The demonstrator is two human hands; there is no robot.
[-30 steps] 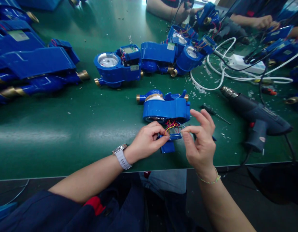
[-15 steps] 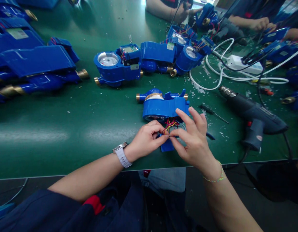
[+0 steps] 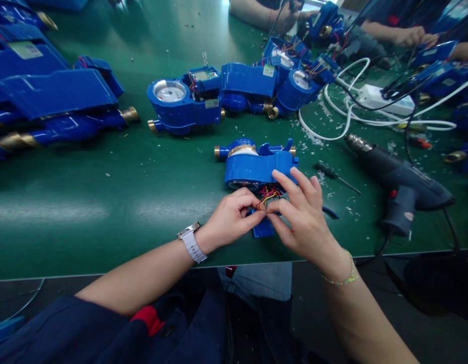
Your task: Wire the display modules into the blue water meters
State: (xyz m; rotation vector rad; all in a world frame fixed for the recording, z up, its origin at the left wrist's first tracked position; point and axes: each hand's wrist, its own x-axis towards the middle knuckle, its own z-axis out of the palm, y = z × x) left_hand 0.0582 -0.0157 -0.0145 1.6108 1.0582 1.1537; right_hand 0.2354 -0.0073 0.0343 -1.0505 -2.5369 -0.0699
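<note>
A blue water meter [image 3: 252,167] with brass pipe ends lies on its side on the green table. Red, yellow and dark wires [image 3: 270,192] run from its near side toward a small blue cover [image 3: 263,228] at the table's front. Over that cover my left hand [image 3: 236,215] pinches wires between thumb and forefinger. Touching it at the fingertips, my right hand [image 3: 300,217] also pinches at the wires, its other fingers raised and spread. The exact ends held are too small to make out.
A heat gun [image 3: 401,177] and a screwdriver [image 3: 336,177] lie to the right. Behind them is a white power strip [image 3: 387,99] with looped cable. More blue meters [image 3: 184,106] stand at the back and left [image 3: 59,93]. Co-workers' hands [image 3: 410,36] are at the far right.
My right hand's raised fingers have tipped slightly left. The pinch of both hands at the wires stays in almost the same place, and the meter has not visibly moved.
</note>
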